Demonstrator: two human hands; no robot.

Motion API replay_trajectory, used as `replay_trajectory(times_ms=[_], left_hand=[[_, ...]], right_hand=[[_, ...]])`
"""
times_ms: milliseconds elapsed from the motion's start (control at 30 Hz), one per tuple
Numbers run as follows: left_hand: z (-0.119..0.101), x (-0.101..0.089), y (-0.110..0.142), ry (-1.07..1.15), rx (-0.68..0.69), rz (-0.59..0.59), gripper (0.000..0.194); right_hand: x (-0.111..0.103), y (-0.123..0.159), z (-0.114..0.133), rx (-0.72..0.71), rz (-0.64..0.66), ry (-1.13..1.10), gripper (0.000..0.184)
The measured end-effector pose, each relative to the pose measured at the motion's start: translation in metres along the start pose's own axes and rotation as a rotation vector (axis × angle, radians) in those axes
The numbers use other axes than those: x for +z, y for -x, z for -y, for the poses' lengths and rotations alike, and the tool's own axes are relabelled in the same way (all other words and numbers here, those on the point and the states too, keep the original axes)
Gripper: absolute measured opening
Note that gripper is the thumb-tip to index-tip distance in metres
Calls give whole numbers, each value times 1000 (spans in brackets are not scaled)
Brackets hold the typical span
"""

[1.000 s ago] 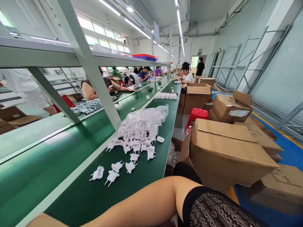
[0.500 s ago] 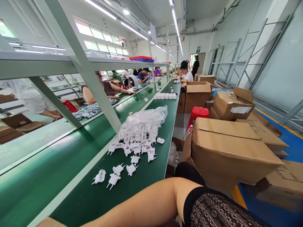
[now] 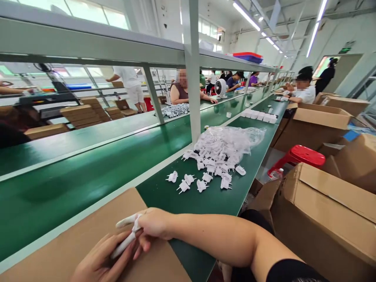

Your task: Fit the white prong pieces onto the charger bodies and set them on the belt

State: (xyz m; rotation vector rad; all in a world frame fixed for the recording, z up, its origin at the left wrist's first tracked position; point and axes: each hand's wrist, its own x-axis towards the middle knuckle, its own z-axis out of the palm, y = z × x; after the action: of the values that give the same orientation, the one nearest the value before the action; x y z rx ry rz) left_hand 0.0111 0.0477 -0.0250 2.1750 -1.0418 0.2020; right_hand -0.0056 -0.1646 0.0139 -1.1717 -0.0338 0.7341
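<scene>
In the head view, my right hand (image 3: 154, 224) reaches in from the right above a brown cardboard surface. Two of its fingers wear white finger coverings and point left, held apart; the other fingers are bare and partly curled. My left hand (image 3: 101, 260) is closed around the lower white finger covering (image 3: 122, 246) on that right-hand finger. Beyond the hands, several white two-pin plugs (image 3: 184, 187) lie loose on the green bench. Behind them is a heap of the same plugs (image 3: 216, 152), partly under a clear plastic bag (image 3: 249, 137).
The cardboard (image 3: 73, 235) lies on the green bench (image 3: 164, 199) beneath my hands. A grey post (image 3: 192, 78) rises past the heap, carrying a shelf. White boxes (image 3: 258, 115) stand farther along. Large cartons (image 3: 331, 211) and a red stool (image 3: 305, 154) are at right. Co-workers sit along the line.
The view has swung left and down. Both hands and the cardboard now show in front, where before mostly my right arm was visible. The plugs appear unmoved on the bench.
</scene>
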Motion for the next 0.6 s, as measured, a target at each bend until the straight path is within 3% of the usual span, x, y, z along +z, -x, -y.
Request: replay_trajectory(times_ms=[100, 233, 433, 600], left_hand=[[-19, 2, -7, 11, 14, -94, 25], [-41, 7, -17, 47, 15, -44, 18], [-38, 8, -18, -1, 16, -66, 9], [-38, 10, -14, -34, -38, 46, 11]], right_hand=[[6, 2, -4, -14, -37, 24, 90], [8, 9, -7, -91, -124, 93, 80], [3, 9, -6, -111, -74, 197, 82], [6, 15, -4, -112, -85, 203, 78]])
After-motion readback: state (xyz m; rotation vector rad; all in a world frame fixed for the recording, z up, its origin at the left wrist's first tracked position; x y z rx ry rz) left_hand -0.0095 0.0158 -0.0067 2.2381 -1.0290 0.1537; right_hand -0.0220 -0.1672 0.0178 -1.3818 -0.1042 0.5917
